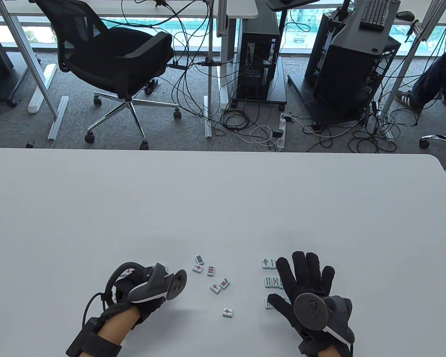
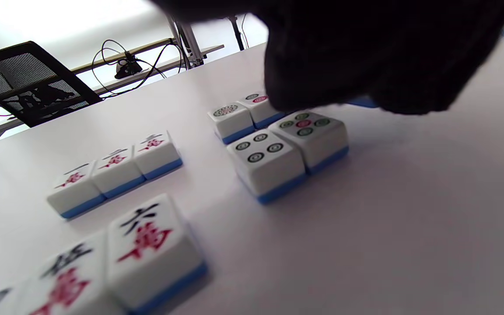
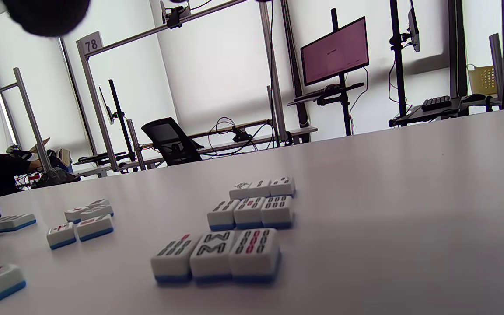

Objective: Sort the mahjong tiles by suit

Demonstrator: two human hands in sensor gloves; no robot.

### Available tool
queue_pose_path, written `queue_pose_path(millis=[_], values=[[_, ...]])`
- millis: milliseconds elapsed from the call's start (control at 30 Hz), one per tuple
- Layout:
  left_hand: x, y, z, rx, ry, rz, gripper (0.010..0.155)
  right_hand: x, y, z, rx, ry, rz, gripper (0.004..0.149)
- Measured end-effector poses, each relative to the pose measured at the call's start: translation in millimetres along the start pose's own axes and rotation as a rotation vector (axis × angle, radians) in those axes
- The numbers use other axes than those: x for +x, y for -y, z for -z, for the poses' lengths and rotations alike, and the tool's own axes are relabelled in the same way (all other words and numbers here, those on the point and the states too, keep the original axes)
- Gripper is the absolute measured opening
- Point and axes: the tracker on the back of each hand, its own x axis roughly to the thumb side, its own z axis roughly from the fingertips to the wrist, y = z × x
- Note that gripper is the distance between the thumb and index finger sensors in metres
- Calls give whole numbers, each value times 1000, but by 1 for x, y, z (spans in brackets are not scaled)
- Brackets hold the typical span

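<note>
The right hand [image 1: 304,288] lies flat, fingers spread, above bamboo tiles [image 3: 247,212] in three side-by-side rows; the left hand's [image 1: 141,288] grip is hidden.

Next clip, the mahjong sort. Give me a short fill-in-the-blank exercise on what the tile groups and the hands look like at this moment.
1. In the right wrist view the bamboo tiles lie in ____ rows of three.
2. Every tile has a white face and a ____ base.
3. In the table view the right hand lies over the bamboo tiles with fingers ____.
4. The left hand hovers over the ____-suit tiles.

Missing words: three; blue; spread; circle
</note>
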Motion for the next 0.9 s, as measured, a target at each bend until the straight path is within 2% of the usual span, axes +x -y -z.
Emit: queue_pose_path(millis=[300, 433, 567, 733, 900], values=[[1, 9, 4, -25, -19, 31, 60, 0, 0, 0, -1, 2, 6, 80], [1, 6, 2, -8, -16, 43, 63, 0, 0, 0, -1, 1, 9, 80], [2, -8, 0, 26, -17, 9, 63, 0, 0, 0, -1, 1, 12, 80], [7, -35, 21, 94, -43, -5, 60, 0, 0, 0, 4, 2, 6, 80], [19, -51, 57, 100, -103, -53, 57, 0, 2, 0, -5, 3, 20, 80]])
